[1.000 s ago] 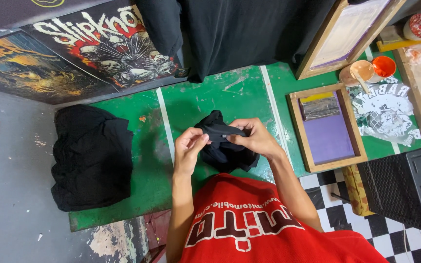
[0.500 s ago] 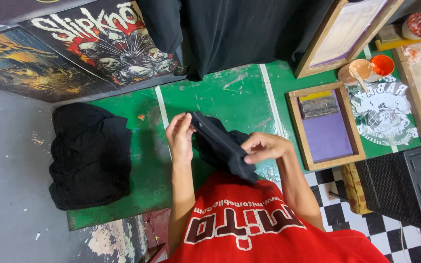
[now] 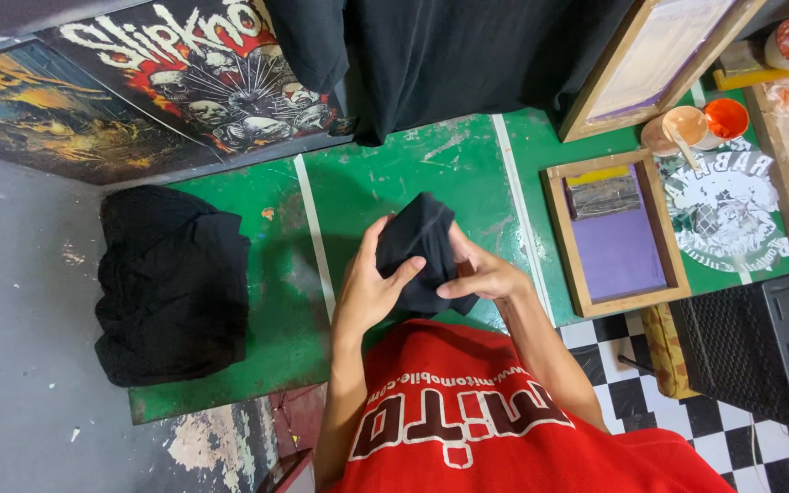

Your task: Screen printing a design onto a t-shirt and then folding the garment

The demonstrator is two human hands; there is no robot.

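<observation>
Head view: black cloth point(image 3: 420, 245) bunched between both hands point(image 3: 372, 288), folds indistinct.

Lower part of black cloth point(image 3: 417, 251) behind left hand point(image 3: 369, 297)

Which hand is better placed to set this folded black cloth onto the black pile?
Left, probably. The left hand grips the folded black cloth on the side nearer the black pile; the right hand sits on the far side.

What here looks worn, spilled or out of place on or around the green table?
The green table has scuffed, scratched paint. The floor below its edge shows peeling paint. Both hands, left hand and right hand, grip a black cloth; nothing looks spilled.
</observation>
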